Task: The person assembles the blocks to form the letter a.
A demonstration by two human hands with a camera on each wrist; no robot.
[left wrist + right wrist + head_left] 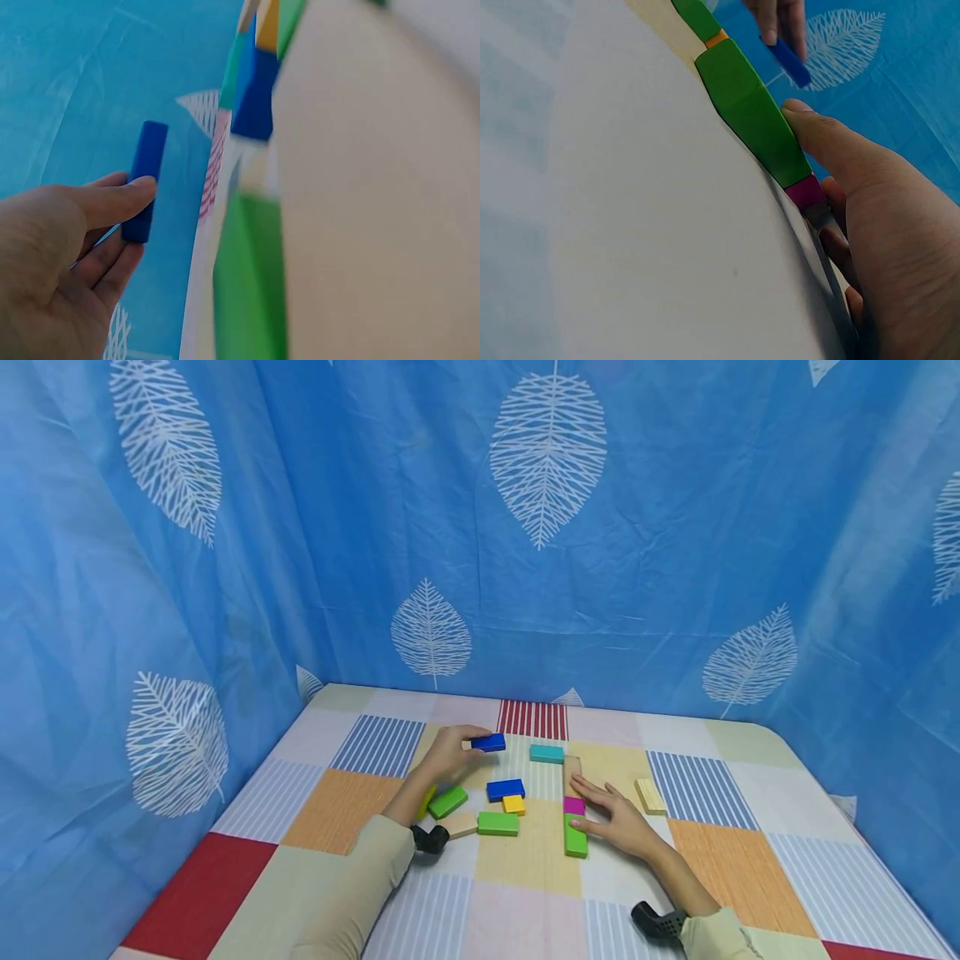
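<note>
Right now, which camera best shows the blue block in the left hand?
The left wrist view: the blue block looks largest there, pinched by the left hand. The head view shows it small; the right wrist view, near the top.

No lettering, number or sign I can read from here; none on the blocks (498,824), tablecloth (525,914) or curtain (637,593).

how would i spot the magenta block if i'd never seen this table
On the patchwork table, find the right hand. Beside it, the magenta block sits in line between a wooden block and a green block. It is the only magenta one in view.
</note>
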